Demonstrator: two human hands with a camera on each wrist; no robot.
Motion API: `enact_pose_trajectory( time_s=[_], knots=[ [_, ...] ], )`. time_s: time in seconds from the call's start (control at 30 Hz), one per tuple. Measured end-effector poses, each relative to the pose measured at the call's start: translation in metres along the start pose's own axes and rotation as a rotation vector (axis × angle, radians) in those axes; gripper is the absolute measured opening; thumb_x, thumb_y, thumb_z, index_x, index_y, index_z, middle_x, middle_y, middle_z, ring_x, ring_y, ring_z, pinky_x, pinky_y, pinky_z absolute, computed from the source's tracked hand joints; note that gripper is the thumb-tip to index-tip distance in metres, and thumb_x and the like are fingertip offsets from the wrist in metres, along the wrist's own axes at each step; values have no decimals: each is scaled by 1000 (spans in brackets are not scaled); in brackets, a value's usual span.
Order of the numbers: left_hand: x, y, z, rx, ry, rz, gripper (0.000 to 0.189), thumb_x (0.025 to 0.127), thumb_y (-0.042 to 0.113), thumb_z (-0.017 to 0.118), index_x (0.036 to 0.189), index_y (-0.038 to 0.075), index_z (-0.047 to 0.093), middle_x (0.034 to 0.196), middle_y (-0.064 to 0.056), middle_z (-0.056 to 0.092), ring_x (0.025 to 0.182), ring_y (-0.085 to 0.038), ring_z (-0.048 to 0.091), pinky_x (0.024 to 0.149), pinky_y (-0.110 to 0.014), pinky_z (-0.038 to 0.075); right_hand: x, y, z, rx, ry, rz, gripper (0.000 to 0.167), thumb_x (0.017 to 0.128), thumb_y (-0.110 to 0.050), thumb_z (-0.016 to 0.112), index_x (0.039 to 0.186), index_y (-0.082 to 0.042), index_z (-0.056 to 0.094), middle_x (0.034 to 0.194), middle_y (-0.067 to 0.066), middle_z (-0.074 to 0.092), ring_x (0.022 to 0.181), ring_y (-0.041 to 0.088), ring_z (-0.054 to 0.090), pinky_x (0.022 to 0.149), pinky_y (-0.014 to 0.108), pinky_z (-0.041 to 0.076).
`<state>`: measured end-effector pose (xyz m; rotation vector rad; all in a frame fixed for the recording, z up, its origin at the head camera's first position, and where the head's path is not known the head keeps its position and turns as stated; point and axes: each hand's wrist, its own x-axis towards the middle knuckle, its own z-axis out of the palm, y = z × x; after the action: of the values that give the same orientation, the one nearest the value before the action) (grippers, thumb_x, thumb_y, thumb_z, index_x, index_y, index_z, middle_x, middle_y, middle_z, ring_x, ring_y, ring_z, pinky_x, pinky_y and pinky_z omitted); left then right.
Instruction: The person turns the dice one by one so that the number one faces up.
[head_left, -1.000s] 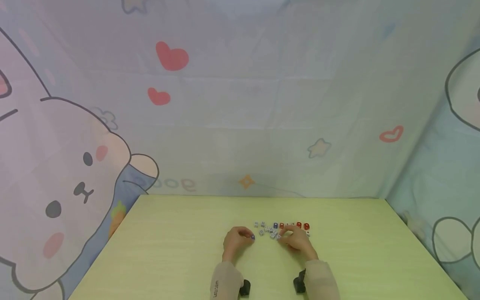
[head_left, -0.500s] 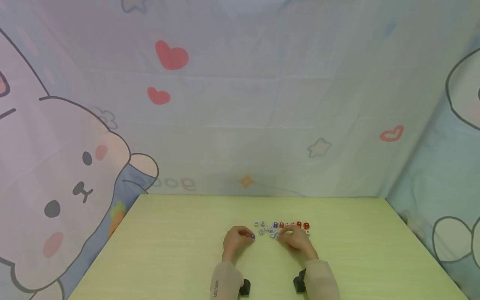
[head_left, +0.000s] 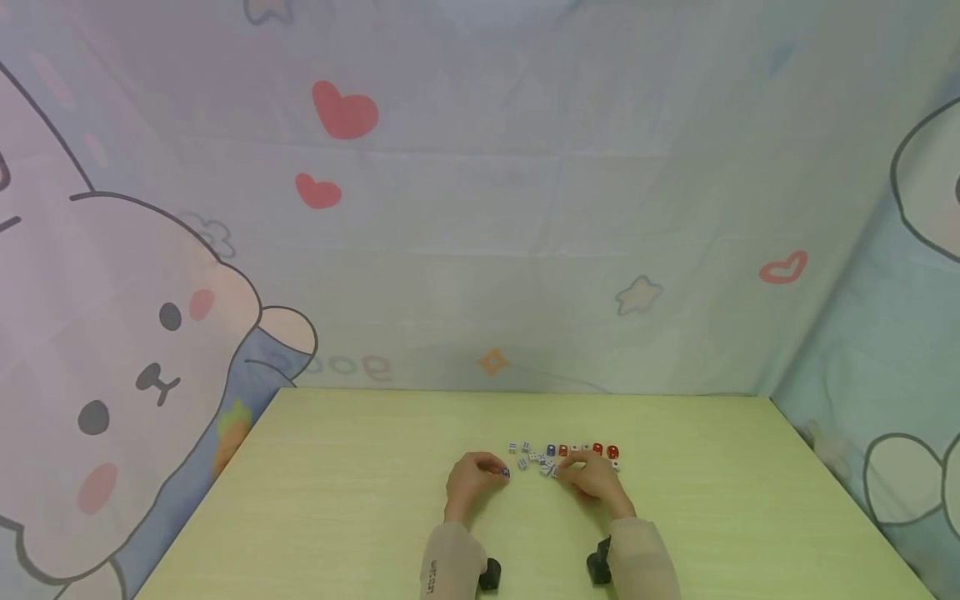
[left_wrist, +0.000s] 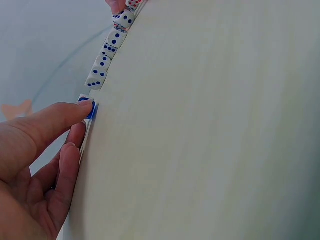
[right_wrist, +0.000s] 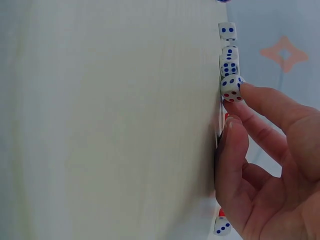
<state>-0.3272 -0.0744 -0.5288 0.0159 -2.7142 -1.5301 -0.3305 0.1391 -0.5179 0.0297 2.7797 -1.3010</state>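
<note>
On the light table (head_left: 337,500), my left hand (head_left: 472,479) pinches a blue die (head_left: 506,472) between thumb and fingers. In the left wrist view the thumb covers part of that blue die (left_wrist: 92,111). To its right, my right hand (head_left: 592,477) pinches a white die (head_left: 555,472) with thumb and fingertip. The right wrist view shows blue and red pips on this white die (right_wrist: 232,89). Several loose white dice (head_left: 533,457) lie between and just beyond the hands.
A row behind the right hand includes another blue die (head_left: 551,450), a small red die (head_left: 563,451) and two larger red dice (head_left: 612,452). Part of this row is hidden by the right hand. A printed cloth (head_left: 480,208) hangs behind the table.
The white die in the right fingers has turned and shifted slightly. Both hands stay almost in place. The cloth's left part has moved a little left.
</note>
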Motion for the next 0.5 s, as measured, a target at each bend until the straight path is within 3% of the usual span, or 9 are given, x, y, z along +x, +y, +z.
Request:
enact_pose_trajectory(
  time_s=[0.23,0.43,0.5],
  knots=[
    [0,0,0,7,0,-4,10,67,18,75,75,16,69,73,4,65,68,-11,52,65,-30,34,0,1,-1,-3,6,0,14,78,-20,64,87,-9,67,82,7,59,39,7,39,40,22,36],
    [1,-1,1,-5,-2,-12,9,67,18,74,74,16,69,73,4,65,68,-11,51,65,-30,34,0,0,-1,-1,-9,8,13,78,-20,65,85,-9,67,53,0,48,39,8,38,40,21,35],
    [1,-1,1,-5,-2,-10,9,67,18,74,74,17,68,73,4,65,68,-11,51,65,-30,34,-1,-1,-1,-1,-9,1,13,78,-19,64,86,-9,67,51,-2,47,39,8,37,40,21,35]
  ],
)
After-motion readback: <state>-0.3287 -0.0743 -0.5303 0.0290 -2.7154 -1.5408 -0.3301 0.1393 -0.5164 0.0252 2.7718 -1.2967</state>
